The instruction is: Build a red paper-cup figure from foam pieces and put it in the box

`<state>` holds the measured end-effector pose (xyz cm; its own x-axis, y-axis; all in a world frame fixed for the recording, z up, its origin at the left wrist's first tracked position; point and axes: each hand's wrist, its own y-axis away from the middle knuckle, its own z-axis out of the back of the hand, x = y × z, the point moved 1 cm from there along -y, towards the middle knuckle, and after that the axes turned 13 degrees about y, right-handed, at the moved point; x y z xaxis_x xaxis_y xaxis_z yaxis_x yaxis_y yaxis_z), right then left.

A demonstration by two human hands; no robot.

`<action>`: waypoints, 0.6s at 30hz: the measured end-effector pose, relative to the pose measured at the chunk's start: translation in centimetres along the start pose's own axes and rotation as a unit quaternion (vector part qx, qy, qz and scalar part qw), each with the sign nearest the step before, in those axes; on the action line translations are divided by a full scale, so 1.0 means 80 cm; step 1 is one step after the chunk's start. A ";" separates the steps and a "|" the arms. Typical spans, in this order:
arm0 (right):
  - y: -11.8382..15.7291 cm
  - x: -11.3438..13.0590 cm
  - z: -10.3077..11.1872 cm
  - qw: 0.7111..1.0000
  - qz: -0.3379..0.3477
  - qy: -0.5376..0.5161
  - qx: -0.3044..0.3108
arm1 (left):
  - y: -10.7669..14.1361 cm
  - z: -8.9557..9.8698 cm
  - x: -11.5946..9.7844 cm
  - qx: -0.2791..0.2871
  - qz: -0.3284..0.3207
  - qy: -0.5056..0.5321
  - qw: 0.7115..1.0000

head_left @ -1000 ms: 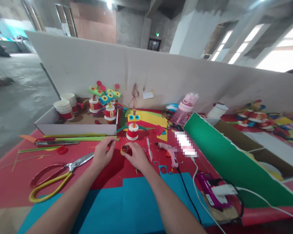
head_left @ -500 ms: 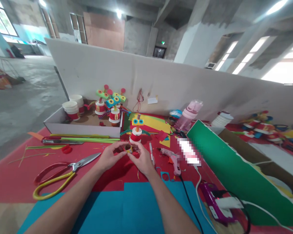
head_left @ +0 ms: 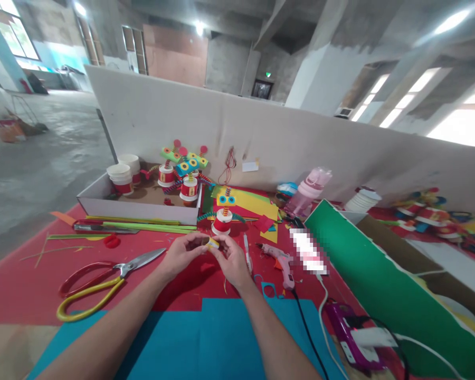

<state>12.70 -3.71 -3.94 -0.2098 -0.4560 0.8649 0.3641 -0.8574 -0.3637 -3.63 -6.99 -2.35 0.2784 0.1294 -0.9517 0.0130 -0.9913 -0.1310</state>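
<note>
One roll (head_left: 212,243) | left hand (head_left: 181,256), right hand (head_left: 233,260): both pinching it | one glue gun (head_left: 284,261)

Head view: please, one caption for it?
Left hand and right hand hold a small yellow paper roll near a red-and-white paper-cup figure.

Left hand (head_left: 182,255): pinched, left of yellow roll (head_left: 212,243).
Right hand (head_left: 233,259): pinched, right of yellow roll.
Forearms (head_left: 119,316): converging toward yellow roll.

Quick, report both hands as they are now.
Left hand: closed on the small yellow roll, fingertips at its left side.
Right hand: closed on the same roll, thumb and fingers at its right side.
</note>
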 end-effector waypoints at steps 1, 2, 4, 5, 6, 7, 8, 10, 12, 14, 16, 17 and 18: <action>0.000 0.000 0.000 1.000 0.000 0.012 -0.004 | 0.000 0.000 0.001 0.000 0.000 -0.003 1.000; 0.001 0.000 0.000 1.000 -0.002 0.019 -0.007 | 0.000 0.000 0.001 -0.002 0.001 -0.004 1.000; 0.001 0.002 0.000 1.000 -0.004 0.014 -0.017 | -0.001 -0.001 0.001 -0.015 0.001 -0.001 1.000; 0.000 0.003 0.000 1.000 -0.006 0.007 -0.027 | -0.001 -0.001 0.001 -0.028 0.001 0.003 1.000; 0.000 0.004 -0.001 0.999 -0.010 0.002 -0.040 | -0.001 -0.001 0.001 -0.043 -0.001 0.007 0.999; 0.000 0.005 -0.001 0.998 -0.018 -0.001 -0.052 | -0.002 0.000 0.001 -0.058 -0.003 0.009 0.998; -0.001 0.006 -0.002 0.998 -0.028 -0.002 -0.062 | -0.002 0.000 0.001 -0.069 -0.004 0.011 0.998; -0.002 0.006 -0.004 0.996 -0.051 -0.008 -0.069 | -0.002 -0.001 0.001 -0.075 -0.006 0.012 0.997; -0.002 0.006 -0.006 0.995 -0.070 -0.033 -0.066 | -0.002 -0.002 0.002 -0.068 -0.006 0.011 0.998; -0.002 0.006 -0.009 0.991 -0.096 -0.077 -0.053 | -0.001 -0.004 0.003 -0.062 -0.004 0.007 0.998; -0.002 0.005 -0.012 0.982 -0.133 -0.128 -0.037 | -0.001 -0.005 0.004 -0.064 -0.005 0.006 0.998; -0.001 0.005 -0.013 0.976 -0.152 -0.152 -0.031 | -0.001 -0.005 0.004 -0.067 -0.007 0.007 0.998; -0.001 0.005 -0.014 0.970 -0.168 -0.173 -0.026 | -0.001 -0.005 0.005 -0.069 -0.009 0.008 0.998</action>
<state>11.55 -4.09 -3.92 0.0109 -0.0483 0.9988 0.2802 -0.9587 -0.0495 -3.13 -6.90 -2.59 0.2923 0.1475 -0.9449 0.1491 -0.9830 -0.1073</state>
